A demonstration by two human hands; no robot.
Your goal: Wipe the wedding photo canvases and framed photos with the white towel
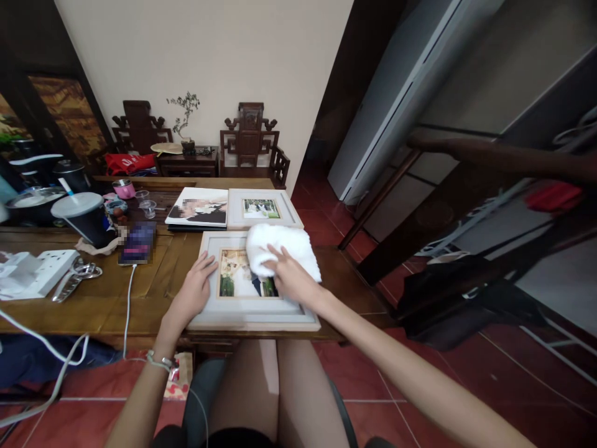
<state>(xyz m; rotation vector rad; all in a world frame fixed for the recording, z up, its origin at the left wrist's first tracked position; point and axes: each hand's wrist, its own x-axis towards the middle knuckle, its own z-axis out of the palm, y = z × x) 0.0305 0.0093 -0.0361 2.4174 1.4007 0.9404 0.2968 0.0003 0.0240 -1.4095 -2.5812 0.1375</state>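
A framed photo [261,317] with a pale wooden border lies flat at the table's front edge. My left hand [196,283] rests on the frame's left side, its fingers spread. In my right hand [291,274] is a folded white cloth [280,246], pressed onto the upper right of the picture. The cloth hides that corner of the frame and part of the photo. Just behind lie a second framed photo [237,221] and a photo album [198,206], which has a picture on its cover.
A phone [137,241] on a white cable lies left of the frames. Beyond it stands a dark cup with a lid and straw [84,218]. A power strip [41,274] and a metal clip-like object [77,277] sit at the left. The wooden table [158,305] ends close to my knees.
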